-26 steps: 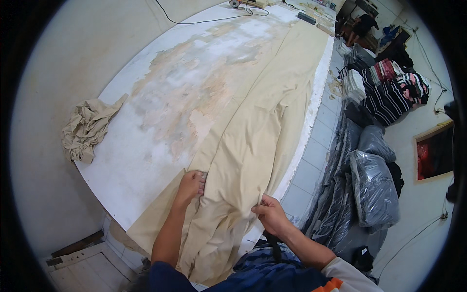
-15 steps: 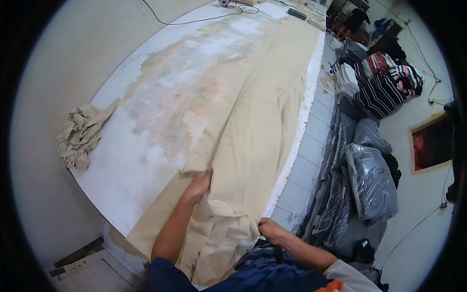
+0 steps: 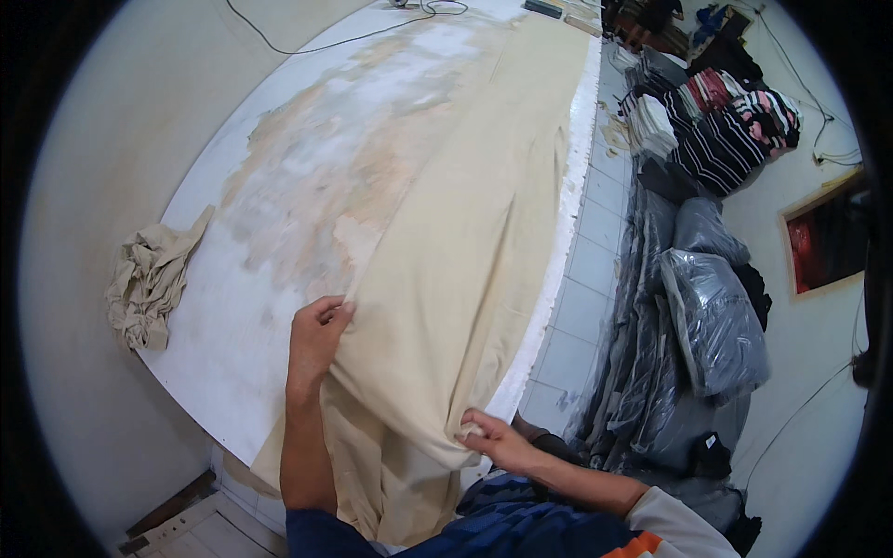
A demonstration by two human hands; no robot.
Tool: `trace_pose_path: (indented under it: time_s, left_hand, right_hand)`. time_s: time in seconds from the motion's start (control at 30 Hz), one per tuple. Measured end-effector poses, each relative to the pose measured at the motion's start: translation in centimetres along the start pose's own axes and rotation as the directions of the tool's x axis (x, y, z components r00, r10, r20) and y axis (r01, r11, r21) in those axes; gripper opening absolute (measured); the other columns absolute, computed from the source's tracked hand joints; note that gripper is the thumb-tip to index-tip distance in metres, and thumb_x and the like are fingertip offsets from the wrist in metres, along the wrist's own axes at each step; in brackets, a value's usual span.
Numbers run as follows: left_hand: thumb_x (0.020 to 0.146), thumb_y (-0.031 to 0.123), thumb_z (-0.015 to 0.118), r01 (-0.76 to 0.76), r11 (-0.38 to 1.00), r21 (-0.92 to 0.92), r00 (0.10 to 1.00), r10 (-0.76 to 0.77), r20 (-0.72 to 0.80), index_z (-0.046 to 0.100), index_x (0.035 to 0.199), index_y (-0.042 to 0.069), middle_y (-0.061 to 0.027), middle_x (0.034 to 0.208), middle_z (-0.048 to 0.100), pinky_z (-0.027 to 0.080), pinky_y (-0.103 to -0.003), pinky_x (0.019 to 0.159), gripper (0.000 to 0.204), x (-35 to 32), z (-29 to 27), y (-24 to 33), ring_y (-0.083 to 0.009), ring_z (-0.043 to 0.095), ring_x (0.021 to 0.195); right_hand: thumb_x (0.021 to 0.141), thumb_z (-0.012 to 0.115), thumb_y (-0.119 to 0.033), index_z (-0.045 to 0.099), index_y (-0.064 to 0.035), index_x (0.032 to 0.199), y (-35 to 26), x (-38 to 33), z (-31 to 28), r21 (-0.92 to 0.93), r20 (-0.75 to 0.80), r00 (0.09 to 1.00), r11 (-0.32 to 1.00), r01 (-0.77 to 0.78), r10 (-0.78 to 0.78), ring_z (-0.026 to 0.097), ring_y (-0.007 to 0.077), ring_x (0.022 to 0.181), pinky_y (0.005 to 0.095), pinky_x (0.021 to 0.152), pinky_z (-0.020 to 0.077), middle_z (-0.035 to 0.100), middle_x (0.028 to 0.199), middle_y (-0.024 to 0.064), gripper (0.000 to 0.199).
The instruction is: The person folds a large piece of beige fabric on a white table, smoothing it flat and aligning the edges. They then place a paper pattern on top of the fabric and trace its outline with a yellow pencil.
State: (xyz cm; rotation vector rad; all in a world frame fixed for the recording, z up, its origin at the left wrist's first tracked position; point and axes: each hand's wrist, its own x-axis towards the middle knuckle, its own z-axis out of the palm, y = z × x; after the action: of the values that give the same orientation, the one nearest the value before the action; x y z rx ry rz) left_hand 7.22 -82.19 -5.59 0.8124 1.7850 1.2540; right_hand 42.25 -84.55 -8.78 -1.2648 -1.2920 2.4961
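Cloth first: a long length of pale beige woven fabric (image 3: 465, 242) lies stretched down the right half of a long white worktable with a worn, tan-stained top (image 3: 279, 195), its near end spilling over the table's front edge toward the person. Compared with half a second ago, the left hand (image 3: 314, 337) has gone from lying flat on the fabric to pinching its left edge, fingers curled shut on a lifted fold just where cloth meets bare tabletop. The right hand (image 3: 498, 439), which was low by the lap, has come up to the table's right corner and is closed on the fabric's other edge, a bunched ridge of cloth caught under the fingers. Between the two hands the near end now sags in loose diagonal creases where it lay smoother earlier. Judged from this, both edges are in grip and the near end is being gathered or drawn, not smoothed. A crumpled scrap of the same beige cloth (image 3: 149, 284) sits untouched at the table's left rim, well apart from the hands. Dark plastic-wrapped bundles (image 3: 712, 316) and striped folded garments (image 3: 735, 121) are piled on the tiled floor (image 3: 581, 279) to the right.
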Motion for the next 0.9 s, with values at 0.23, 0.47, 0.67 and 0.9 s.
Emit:
trace_pose_path:
  time_s: [0.23,0.47,0.67,0.9]
  left_hand:
    - [0.094,0.014,0.073,0.098,0.925,0.367,0.979,-0.024,-0.200,0.073,0.115,-0.001,-0.0107,0.094,0.074,0.053,-0.034,0.076,0.027,-1.4,-1.5,-11.6,-0.0185,0.066,0.081]
    - [0.091,0.018,0.075,-0.026,0.654,0.756,0.877,0.378,-0.297,0.068,0.119,0.003,-0.0175,0.114,0.067,0.051,-0.045,0.090,0.032,-2.3,-2.3,-13.6,-0.0357,0.063,0.096]
    - [0.095,0.027,0.070,0.165,0.643,0.748,0.986,-0.086,-0.143,0.069,0.104,0.003,-0.0222,0.091,0.073,0.051,-0.049,0.080,0.026,-2.3,-0.2,-10.9,-0.0402,0.065,0.078]
    - [0.107,0.019,0.059,-0.069,0.998,-0.014,0.996,0.068,-0.051,0.065,0.091,0.004,0.0083,0.083,0.056,0.040,-0.023,0.073,0.023,-0.9,-4.0,-0.2,-0.0039,0.044,0.079]
  right_hand:
    - [0.091,0.071,-0.007,0.062,-0.0005,0.111,3.9,1.5,-2.4,-0.094,-0.048,0.973,0.969,-0.230,0.226,0.064,0.0190,0.089,0.0321,0.078,0.0534,0.069,0.101,0.0102,0.023]
    - [0.101,0.050,-0.012,0.050,0.0008,0.116,4.0,6.5,-6.1,-0.053,-0.833,0.553,0.993,-0.109,0.016,0.064,0.0224,0.070,0.0360,0.060,0.0527,0.060,0.091,0.0109,0.021]
    - [0.109,0.051,-0.036,0.059,-0.0015,0.112,-1.2,6.8,-6.9,0.279,-0.517,0.839,0.960,-0.022,0.170,0.062,0.0194,0.068,0.0375,0.062,0.0530,0.061,0.087,0.0063,0.035]
    - [0.106,0.062,-0.031,0.071,-0.0030,0.114,-4.9,4.4,-6.7,0.117,-0.451,0.879,0.965,0.233,-0.158,0.070,0.0169,0.096,0.0365,0.089,0.0556,0.074,0.105,0.0062,0.030]
